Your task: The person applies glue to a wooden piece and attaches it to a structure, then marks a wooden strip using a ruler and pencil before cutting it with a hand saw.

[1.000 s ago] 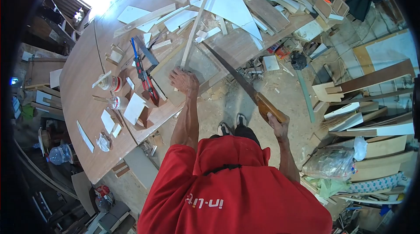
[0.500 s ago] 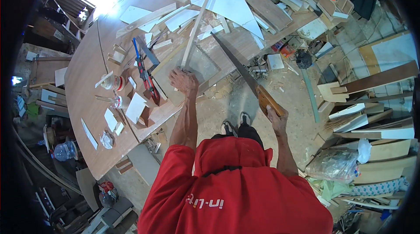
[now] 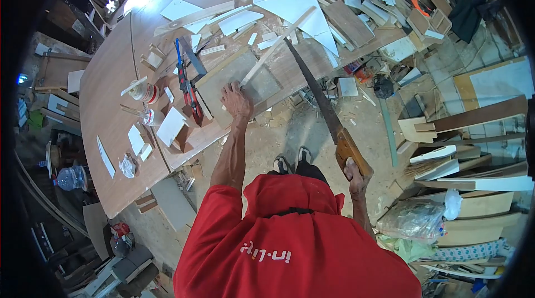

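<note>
My right hand [image 3: 355,176] is wrapped round the wooden handle of a handsaw [image 3: 317,90]. Its long blade points forward and left, with the tip close to the far part of a thin wooden strip [image 3: 276,47]. That strip slants across a flat grey board [image 3: 262,83] on the worktable. At the strip's near end my left hand [image 3: 237,101] lies palm down on the board's near edge, fingers spread. Whether a finger presses on the strip is hard to tell. Left of this hand lies a red and black tool with a blue end [image 3: 186,86].
Wood offcuts and a large white panel [image 3: 301,16] cover the table's far side. Two containers [image 3: 146,93] with sticks stand at left, near a crumpled plastic piece [image 3: 127,165]. Stacked boards [image 3: 473,117] and a plastic bag [image 3: 415,220] lie at right.
The strip has swung so its far end lies further right. The saw has come lower, nearer my body, with my right hand still on its handle. My left hand stays on the board.
</note>
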Demonstrator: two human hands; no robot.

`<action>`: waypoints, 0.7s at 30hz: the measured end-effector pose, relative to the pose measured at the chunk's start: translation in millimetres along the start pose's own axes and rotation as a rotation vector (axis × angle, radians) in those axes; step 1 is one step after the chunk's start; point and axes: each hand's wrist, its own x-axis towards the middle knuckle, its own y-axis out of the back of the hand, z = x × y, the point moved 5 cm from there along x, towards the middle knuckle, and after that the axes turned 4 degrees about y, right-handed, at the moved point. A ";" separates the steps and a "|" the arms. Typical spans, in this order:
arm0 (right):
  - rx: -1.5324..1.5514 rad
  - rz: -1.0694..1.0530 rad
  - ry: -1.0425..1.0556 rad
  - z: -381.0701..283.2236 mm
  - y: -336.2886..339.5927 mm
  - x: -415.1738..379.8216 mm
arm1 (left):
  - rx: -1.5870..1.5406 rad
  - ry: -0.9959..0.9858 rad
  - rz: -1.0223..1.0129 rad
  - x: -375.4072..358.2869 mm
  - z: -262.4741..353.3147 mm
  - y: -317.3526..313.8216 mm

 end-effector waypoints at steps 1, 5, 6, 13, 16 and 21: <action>-0.008 -0.012 0.020 -1.0 -0.9 0.5 | 0.000 0.005 0.004 0.4 -0.6 -0.2; 0.063 -0.012 0.033 2.5 -3.0 0.4 | -0.303 0.165 0.020 6.7 7.2 4.4; 0.084 0.003 0.027 2.1 -3.4 0.3 | -0.433 0.217 0.014 7.2 10.8 4.3; 0.205 0.069 -0.004 3.1 -2.5 11.8 | -1.309 0.248 0.036 -5.2 73.7 17.0; 0.223 0.063 -0.011 2.4 1.9 22.8 | -1.128 0.289 0.047 -10.7 89.2 13.9; 0.204 0.010 -0.030 10.9 14.6 47.0 | -0.775 0.266 0.133 -17.9 110.0 19.8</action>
